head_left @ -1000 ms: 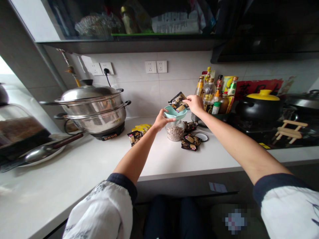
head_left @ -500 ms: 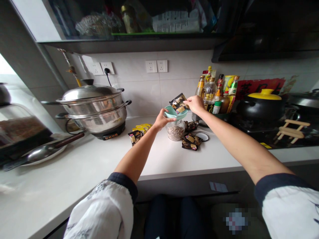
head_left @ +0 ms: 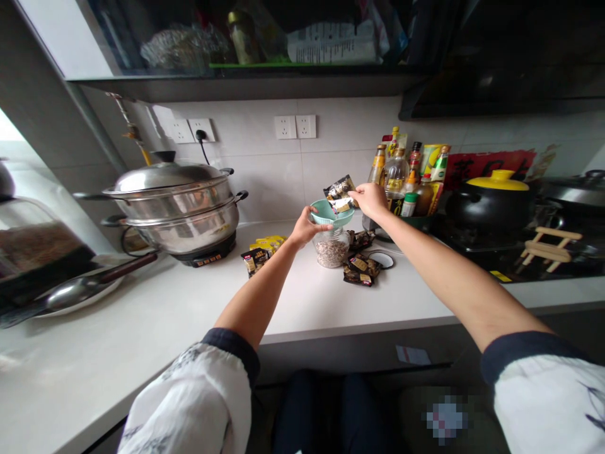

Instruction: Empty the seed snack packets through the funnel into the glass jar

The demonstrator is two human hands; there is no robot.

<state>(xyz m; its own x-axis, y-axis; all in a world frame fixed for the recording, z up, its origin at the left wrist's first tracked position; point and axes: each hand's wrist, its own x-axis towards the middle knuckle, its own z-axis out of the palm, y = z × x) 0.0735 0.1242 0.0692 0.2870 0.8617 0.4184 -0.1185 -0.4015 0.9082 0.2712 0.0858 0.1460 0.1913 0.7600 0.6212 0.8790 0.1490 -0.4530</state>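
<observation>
My left hand (head_left: 306, 228) grips the rim of a light green funnel (head_left: 323, 213), thumb and fingers on either side. The funnel sits over the mouth of a clear jar (head_left: 331, 251) partly filled with small speckled pieces like seeds or grains. My right hand (head_left: 370, 199) pinches a black and gold snack packet (head_left: 338, 189), tilted over the funnel's bowl. Whether anything is pouring out is too small to see. More black packets (head_left: 361, 270) lie just right of the jar, beside a round lid (head_left: 382, 260).
Left of the jar lie yellow packets (head_left: 270, 244) and a black packet (head_left: 254, 260). A steel steamer (head_left: 184, 217) stands farther left, near a ladle (head_left: 75, 290). Bottles (head_left: 396, 176) crowd the back right, next to a black pot (head_left: 494, 205) and a small wooden stool (head_left: 551, 247).
The packet in my right hand has tipped and turned slightly over the funnel, its lower part now catching bright light. My left hand keeps its hold; the view has shifted a little.
</observation>
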